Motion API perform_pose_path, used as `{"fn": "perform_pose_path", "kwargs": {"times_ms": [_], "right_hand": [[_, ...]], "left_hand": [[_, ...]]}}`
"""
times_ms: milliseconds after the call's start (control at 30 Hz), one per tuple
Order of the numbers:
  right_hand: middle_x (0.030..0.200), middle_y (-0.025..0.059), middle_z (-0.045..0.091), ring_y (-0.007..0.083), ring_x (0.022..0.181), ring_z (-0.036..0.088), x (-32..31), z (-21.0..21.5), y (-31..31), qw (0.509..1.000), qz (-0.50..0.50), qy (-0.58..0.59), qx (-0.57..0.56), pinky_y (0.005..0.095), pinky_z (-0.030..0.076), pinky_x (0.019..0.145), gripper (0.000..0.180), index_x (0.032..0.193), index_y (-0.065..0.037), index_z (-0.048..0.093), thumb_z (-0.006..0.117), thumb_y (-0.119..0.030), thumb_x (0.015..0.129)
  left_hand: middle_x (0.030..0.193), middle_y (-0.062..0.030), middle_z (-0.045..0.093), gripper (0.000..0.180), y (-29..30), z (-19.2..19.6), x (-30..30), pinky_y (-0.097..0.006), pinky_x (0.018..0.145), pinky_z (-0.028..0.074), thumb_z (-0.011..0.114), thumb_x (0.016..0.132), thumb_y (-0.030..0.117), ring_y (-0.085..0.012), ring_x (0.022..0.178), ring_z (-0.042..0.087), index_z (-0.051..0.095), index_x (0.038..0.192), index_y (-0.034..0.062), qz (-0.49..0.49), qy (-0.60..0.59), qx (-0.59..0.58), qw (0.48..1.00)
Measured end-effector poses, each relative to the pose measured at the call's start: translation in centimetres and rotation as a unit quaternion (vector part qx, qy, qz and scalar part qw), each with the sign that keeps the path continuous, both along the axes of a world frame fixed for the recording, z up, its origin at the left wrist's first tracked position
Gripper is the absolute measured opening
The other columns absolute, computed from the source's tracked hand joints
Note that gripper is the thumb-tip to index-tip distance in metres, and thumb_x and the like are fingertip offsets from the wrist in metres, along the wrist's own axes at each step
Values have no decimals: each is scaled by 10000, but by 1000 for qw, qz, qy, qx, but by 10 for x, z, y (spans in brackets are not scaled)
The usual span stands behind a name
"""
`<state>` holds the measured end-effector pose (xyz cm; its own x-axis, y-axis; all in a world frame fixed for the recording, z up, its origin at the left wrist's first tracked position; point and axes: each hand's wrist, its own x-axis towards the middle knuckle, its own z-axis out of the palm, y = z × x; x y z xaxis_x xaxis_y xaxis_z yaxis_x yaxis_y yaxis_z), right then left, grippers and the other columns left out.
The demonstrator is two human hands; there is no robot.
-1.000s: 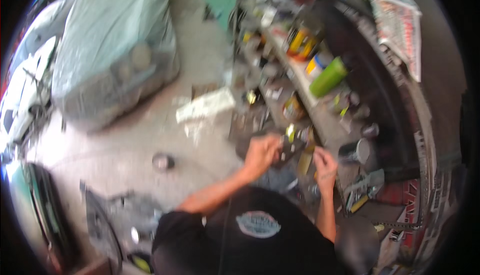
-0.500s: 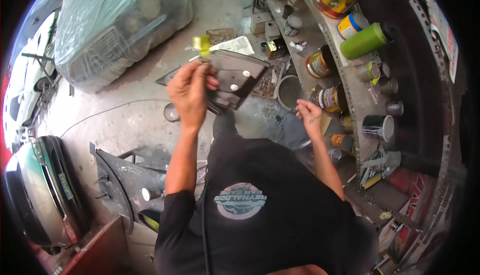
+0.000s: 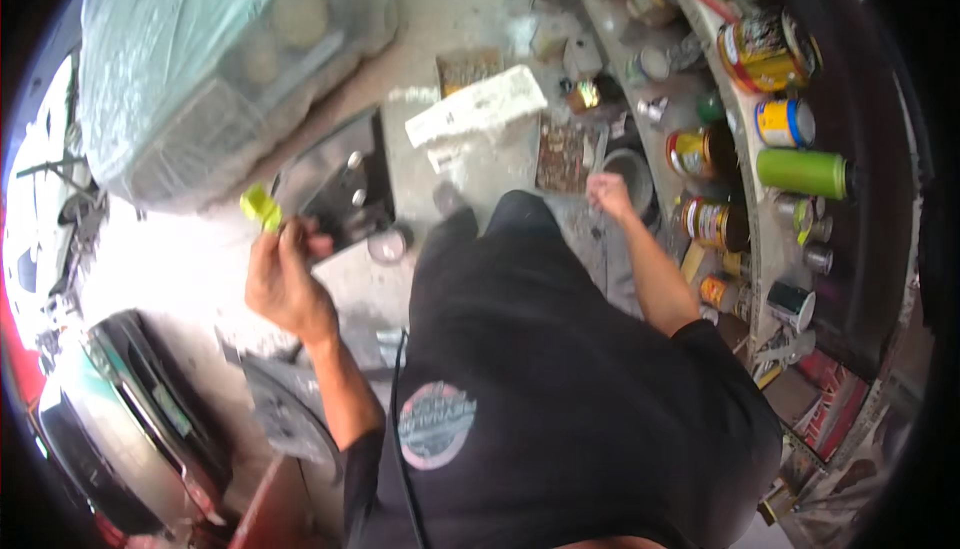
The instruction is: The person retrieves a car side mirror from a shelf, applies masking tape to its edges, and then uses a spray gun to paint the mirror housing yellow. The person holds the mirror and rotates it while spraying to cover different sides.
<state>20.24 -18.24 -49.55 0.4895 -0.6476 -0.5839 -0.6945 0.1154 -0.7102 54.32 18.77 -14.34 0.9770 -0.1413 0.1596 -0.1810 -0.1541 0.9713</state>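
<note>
Pinching the dark, angular panel [image 3: 332,174] by its near edge, the left hand [image 3: 292,284] holds it above the concrete floor [image 3: 440,9], a curled yellow-green strip [image 3: 260,206] standing at the fingertips. Right of the panel, the right hand [image 3: 611,195] curls near a round bucket [image 3: 648,171], whether around anything I cannot tell. Beyond the panel are a long white slab [image 3: 478,107] and wrinkled, translucent sheeting [image 3: 190,69].

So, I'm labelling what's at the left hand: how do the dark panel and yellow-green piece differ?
The dark panel is broad and angular; the yellow-green piece is far smaller. The panel carries two pale round spots, while the piece shows one bright colour. The piece sticks up from the left hand; the panel spreads beyond it to the right. Both are close to that hand.
</note>
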Motion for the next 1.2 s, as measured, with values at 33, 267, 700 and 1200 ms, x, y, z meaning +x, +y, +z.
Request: {"fn": "perform_pose_path", "kwargs": {"times_ms": [33, 267, 700, 1200], "right_hand": [[778, 67, 693, 140, 600, 648, 4, -11, -4, 1000, 9, -19, 5, 286, 500, 498, 238, 1094, 12, 700, 570, -52, 905], [953, 146, 749, 285, 885, 716, 92, -20, 0, 990, 69, 114, -53, 385, 555, 835, 275, 1041, -73, 758, 694, -147, 784], [756, 60, 696, 136, 699, 646, 337, -14, -167, 953, -82, -91, -276, 292, 525, 619, 246, 927, -10, 727, 503, 44, 840], [936, 119, 648, 322, 825, 630, 507, 483, -261, 471, -109, -107, -869, 403, 512, 745, 343, 1072, 5, 688, 679, 54, 733]], "left_hand": [[845, -137, 703, 145, 1, -1, 21, -235, 603, 518, 620, 976, 33, -129, 628, 632, 676, 1027, -91, -1, -2, -18, 1000], [791, -99, 666, 130, -29, 4, 147, -224, 555, 489, 584, 1003, 27, -95, 594, 590, 663, 995, -76, -4, -38, -67, 997], [728, -72, 643, 146, -174, 1, 315, -213, 556, 444, 581, 994, 28, -77, 557, 560, 649, 909, -70, -57, -60, -44, 996], [761, -100, 659, 138, -443, 3, 515, -198, 492, 437, 563, 993, 21, -90, 546, 583, 644, 979, -90, -297, -10, -144, 944]]}}
